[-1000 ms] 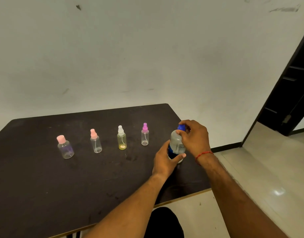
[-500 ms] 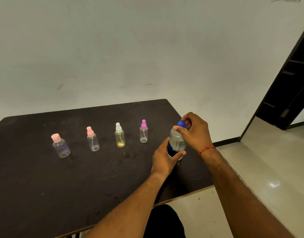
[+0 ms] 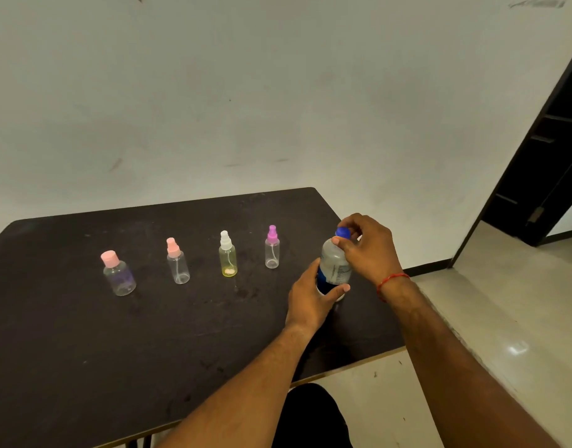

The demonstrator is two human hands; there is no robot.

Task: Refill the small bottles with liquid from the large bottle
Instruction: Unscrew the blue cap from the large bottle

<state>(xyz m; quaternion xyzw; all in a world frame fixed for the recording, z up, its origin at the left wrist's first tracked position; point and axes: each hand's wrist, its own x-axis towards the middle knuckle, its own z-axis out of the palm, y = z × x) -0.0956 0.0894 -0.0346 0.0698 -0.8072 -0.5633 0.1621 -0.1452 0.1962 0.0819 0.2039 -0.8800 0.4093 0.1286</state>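
The large bottle [image 3: 334,266] stands upright near the right end of the dark table [image 3: 68,334], close to its near edge. My left hand [image 3: 312,299] wraps its lower part, fingers curled round the dark blue label band, thumb pressed across the front. My right hand [image 3: 368,247] comes over the top, thumb and fingertips pinched on the blue cap [image 3: 343,232], which sits on the bottle's neck. A red thread [image 3: 391,279] circles my right wrist.

To the left of the large bottle, four small bottles stand upright in a row, well apart from each other. Nearest is the clear spray bottle with the magenta top [image 3: 272,247]. Next comes the yellowish spray bottle with the white top [image 3: 227,255], then the clear spray bottle with the pink top [image 3: 177,261], and farthest left the wider clear bottle with the pink screw cap [image 3: 118,273]. All four have their tops on.

Behind the table rises a pale wall [image 3: 246,92]; on the right is a dark doorway [image 3: 543,163] and a glossy tiled floor [image 3: 504,318].
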